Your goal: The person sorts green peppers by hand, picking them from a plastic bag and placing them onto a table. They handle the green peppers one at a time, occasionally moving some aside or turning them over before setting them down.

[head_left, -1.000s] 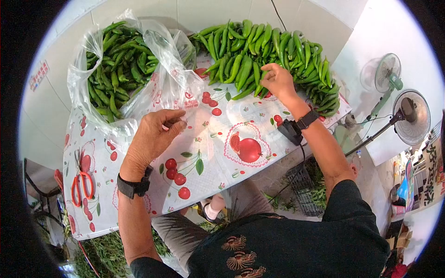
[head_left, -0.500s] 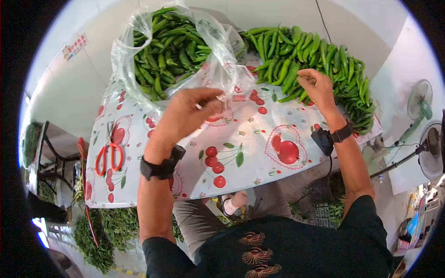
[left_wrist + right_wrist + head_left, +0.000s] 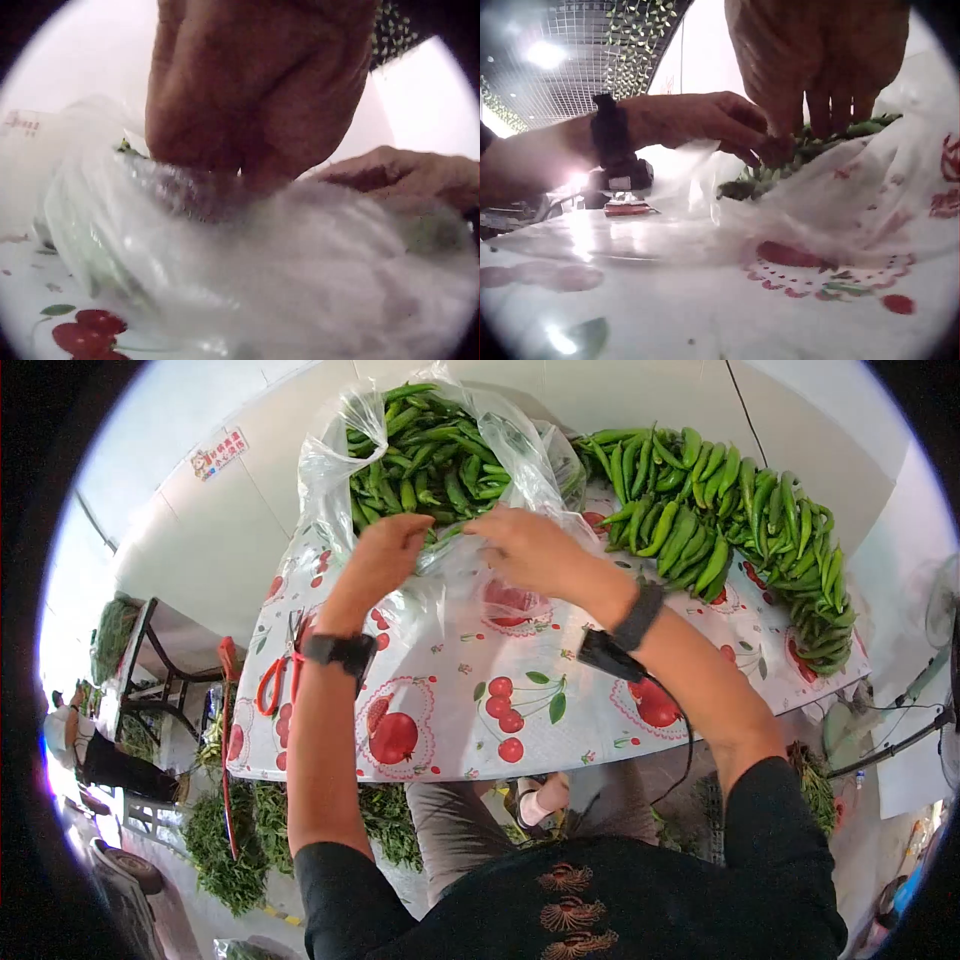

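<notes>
Green chili peppers [image 3: 425, 450] fill a clear plastic bag [image 3: 325, 470] lying open on the table. Both hands are at the bag's near side. My left hand [image 3: 385, 555] reaches in from the left, its fingertips close to the peppers; in the left wrist view, bag film covers the fingertips of that hand [image 3: 255, 90]. From the right, my right hand [image 3: 540, 555] extends over the bag's near edge. The right wrist view shows the right hand's [image 3: 817, 60] fingers pointing straight down at the peppers [image 3: 780, 169], spread slightly apart, behind the bag film.
Rows of green chili peppers [image 3: 740, 500] lie stacked along the table's back right. Red-handled scissors [image 3: 270, 685] lie at the left on the cherry-print tablecloth [image 3: 450, 750]. Leafy greens [image 3: 225, 850] are on the floor; a fan stand [image 3: 890, 740] is at the right.
My right hand has left the pepper rows and moved left to the bag. My left hand has moved forward to the bag's opening. The head view has turned left.
</notes>
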